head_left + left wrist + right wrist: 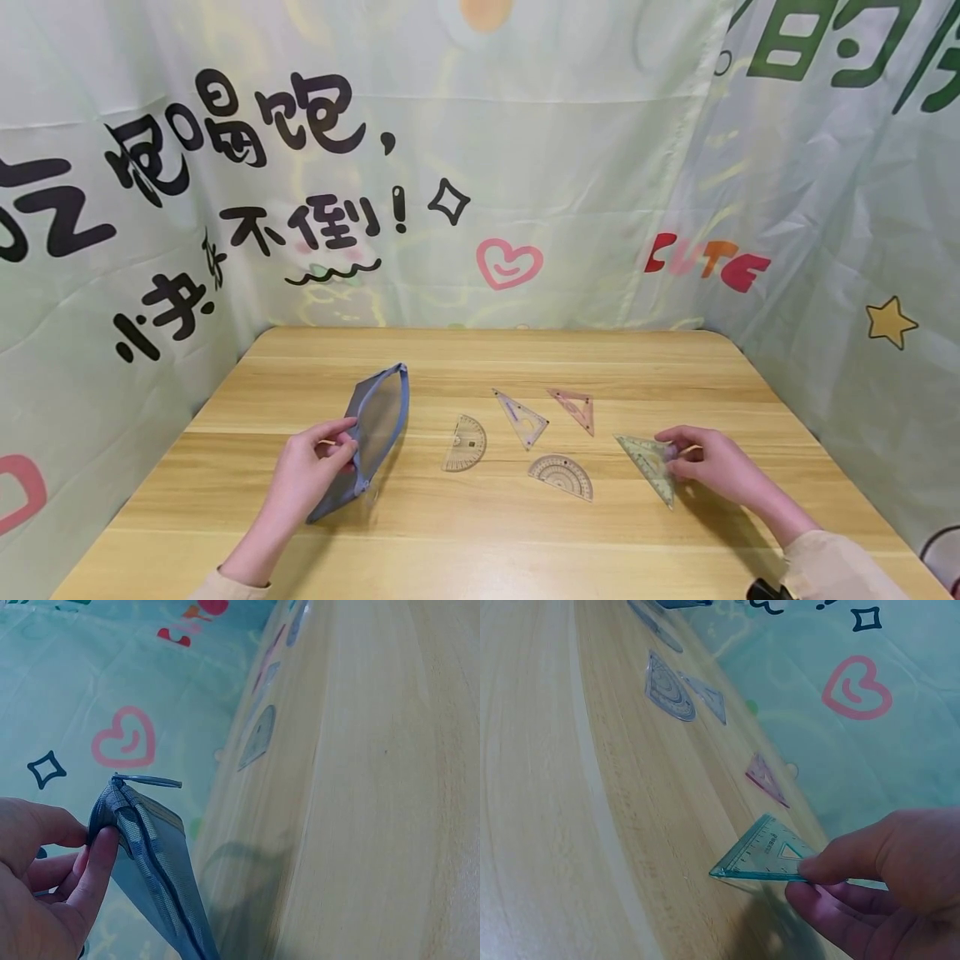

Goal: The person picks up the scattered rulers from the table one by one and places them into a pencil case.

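Observation:
My left hand (311, 467) pinches the near edge of a blue zippered pouch (347, 492), which stands tilted with its mouth gaping to the right. In the left wrist view the zipper (154, 859) runs down along the pouch's edge, beside the thumb. On the right, a green set square (649, 467) is pinched at one corner between the thumb and fingers of my right hand (716, 467). The right wrist view shows this set square (761, 851) tilted close over the table, its held corner hidden by the thumb.
Between the hands lie a clear protractor (467, 444), a second protractor (562, 477), a bluish set square (522, 421) and a pink set square (577, 408). All rest on the wooden table (480, 550). A printed curtain (585, 167) hangs round the back and sides.

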`<state>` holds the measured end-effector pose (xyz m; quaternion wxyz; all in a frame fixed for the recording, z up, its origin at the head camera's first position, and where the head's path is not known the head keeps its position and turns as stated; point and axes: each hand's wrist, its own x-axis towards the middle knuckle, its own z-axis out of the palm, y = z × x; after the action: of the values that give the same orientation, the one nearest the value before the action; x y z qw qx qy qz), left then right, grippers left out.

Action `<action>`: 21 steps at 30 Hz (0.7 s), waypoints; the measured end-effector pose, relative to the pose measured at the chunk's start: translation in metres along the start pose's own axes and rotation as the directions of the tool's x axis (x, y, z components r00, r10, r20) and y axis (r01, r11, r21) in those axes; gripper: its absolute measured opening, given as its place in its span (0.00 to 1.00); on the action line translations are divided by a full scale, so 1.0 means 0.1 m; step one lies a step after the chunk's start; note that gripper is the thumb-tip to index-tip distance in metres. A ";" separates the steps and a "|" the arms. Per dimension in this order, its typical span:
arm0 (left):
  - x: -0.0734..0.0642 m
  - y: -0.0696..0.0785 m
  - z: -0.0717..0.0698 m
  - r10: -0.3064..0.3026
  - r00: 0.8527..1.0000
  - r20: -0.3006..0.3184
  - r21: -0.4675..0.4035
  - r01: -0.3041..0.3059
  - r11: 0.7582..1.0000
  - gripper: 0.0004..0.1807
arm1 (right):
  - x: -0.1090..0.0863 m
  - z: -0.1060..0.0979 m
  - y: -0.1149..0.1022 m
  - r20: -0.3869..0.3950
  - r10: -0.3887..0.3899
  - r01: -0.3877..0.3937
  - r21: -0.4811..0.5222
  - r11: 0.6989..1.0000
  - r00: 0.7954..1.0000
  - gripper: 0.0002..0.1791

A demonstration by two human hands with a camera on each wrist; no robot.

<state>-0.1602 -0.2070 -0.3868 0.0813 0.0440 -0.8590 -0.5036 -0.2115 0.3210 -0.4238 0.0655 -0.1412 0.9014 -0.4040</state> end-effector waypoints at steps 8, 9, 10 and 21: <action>0.01 0.00 0.01 0.010 1.000 -0.004 0.002 -0.010 1.000 0.19 | 0.01 0.00 -0.02 -0.029 -0.018 0.017 -0.027 0.999 0.999 0.21; 0.01 -0.01 0.01 0.012 1.000 -0.004 0.003 -0.012 1.000 0.19 | 0.01 -0.01 -0.03 -0.038 -0.025 0.023 -0.034 0.999 0.999 0.20; 0.01 -0.01 0.01 0.013 1.000 -0.004 0.003 -0.013 1.000 0.19 | 0.02 -0.01 -0.03 -0.047 -0.031 0.030 -0.039 0.999 0.998 0.21; 0.01 -0.02 0.01 0.010 1.000 -0.005 -0.001 -0.010 1.000 0.19 | 0.04 -0.01 -0.09 -0.144 -0.065 0.052 -0.091 0.994 0.987 0.18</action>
<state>-0.1613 -0.2076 -0.3889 0.0860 0.0407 -0.8586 -0.5037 -0.2139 0.3144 -0.4161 -0.0191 -0.1403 0.9160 -0.3753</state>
